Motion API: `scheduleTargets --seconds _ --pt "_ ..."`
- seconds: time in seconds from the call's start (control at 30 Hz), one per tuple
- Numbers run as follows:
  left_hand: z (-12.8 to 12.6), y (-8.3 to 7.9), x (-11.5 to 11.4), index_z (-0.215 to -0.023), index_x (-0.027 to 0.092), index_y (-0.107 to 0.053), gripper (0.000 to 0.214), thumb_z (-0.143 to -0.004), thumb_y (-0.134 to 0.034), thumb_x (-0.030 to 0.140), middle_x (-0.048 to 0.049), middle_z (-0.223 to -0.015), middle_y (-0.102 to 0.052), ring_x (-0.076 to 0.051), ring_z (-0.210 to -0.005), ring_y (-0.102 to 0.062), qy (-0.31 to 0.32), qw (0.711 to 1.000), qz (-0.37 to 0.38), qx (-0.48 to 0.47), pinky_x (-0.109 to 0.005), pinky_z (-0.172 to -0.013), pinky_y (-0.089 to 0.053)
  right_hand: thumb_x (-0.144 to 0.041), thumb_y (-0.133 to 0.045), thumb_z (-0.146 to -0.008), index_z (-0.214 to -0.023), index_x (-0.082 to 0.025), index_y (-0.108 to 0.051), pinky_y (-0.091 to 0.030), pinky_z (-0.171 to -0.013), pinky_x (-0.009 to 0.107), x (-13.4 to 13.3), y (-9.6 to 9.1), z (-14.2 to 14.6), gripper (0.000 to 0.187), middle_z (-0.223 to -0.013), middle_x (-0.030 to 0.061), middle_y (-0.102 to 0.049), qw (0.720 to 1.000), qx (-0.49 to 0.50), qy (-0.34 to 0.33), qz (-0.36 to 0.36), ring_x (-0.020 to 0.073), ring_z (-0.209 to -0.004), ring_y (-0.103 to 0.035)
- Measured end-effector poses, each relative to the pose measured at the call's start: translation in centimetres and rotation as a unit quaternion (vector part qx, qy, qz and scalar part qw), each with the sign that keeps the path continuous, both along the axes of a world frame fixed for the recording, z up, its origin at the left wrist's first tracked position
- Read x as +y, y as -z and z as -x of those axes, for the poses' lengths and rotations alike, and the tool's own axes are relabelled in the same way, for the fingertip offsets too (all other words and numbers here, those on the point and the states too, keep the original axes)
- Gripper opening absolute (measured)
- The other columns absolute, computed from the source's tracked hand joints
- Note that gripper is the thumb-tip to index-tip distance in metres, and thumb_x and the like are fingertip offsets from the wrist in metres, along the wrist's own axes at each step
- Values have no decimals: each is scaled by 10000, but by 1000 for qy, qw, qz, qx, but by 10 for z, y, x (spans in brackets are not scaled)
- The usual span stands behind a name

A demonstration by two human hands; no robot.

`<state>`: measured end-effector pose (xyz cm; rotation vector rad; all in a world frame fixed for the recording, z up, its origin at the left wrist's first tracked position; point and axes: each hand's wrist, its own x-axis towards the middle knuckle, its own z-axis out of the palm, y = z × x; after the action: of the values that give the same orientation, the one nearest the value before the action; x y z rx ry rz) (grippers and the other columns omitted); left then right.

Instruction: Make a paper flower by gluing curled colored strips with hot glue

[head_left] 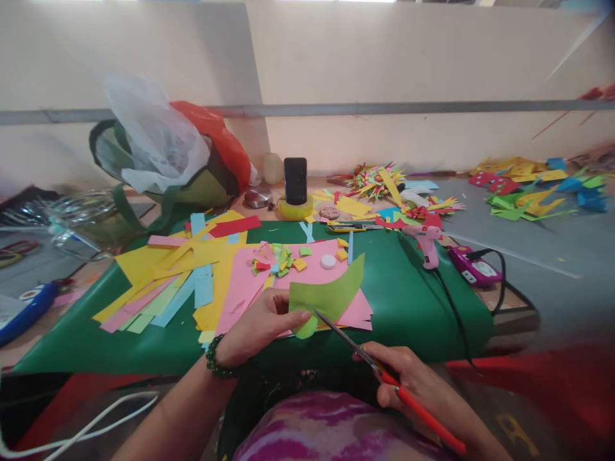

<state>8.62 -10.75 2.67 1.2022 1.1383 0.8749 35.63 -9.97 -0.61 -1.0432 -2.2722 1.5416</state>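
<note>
My left hand (263, 321), a dark bead bracelet on its wrist, pinches a piece of green paper (331, 289) at its lower left edge. The paper curves up to a point at the right. In my right hand (403, 378) are scissors with red handles (430, 416). Their blades meet the paper's lower edge near my left thumb, where a rounded green flap hangs down. Beneath the paper lie pink sheets (314, 256), with a small cluster of coloured paper strips (276, 261) and a round white disc (328, 261) on them.
A green mat (384, 282) covers the table front. Coloured paper strips (182, 275) spread at left. A pink glue gun (425, 243) and a purple power strip (475, 266) stand right. Behind are a phone (295, 179) on yellow tape (295, 209), a utility knife (353, 226) and a bag (192, 166).
</note>
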Motion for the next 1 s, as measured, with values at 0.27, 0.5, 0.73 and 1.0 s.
scheduleTargets --seconds 0.27,0.5,0.73,1.0 --pt "-2 -3 1 -939 145 -799 403 -729 -774 489 -78 -828 -736 -190 -764 -610 -16 1000 -19 -13 -269 -693 -482 -626 -535 -839 -881 -174 -620 -270 -562 238 0 4 -2 462 -694 -38 -390 1000 14 3 0 116 -645 -316" --pt "-3 -1 1 -907 148 -803 362 -713 -799 454 -59 -776 -721 -180 -754 -598 -34 999 -12 -40 -268 -716 -480 -441 -602 -817 -909 -176 -613 -276 -556 228 0 4 -3 281 -683 -51 -375 1000 8 2 -5 107 -627 -301" --pt "-1 -2 2 -963 121 -796 444 -733 -768 500 -78 -801 -702 -144 -675 -529 15 1000 6 1 -233 -589 -408 -472 -584 -825 -849 -186 -569 -258 -550 232 -1 5 0 288 -699 -47 -379 1000 -2 -1 -9 110 -637 -303" --pt "-4 1 1 -906 152 -796 342 -710 -810 433 -60 -820 -731 -153 -758 -586 -36 998 -10 -46 -234 -708 -461 -505 -511 -845 -866 -173 -601 -290 -566 240 0 5 0 344 -678 -41 -401 999 24 7 -20 111 -616 -315"
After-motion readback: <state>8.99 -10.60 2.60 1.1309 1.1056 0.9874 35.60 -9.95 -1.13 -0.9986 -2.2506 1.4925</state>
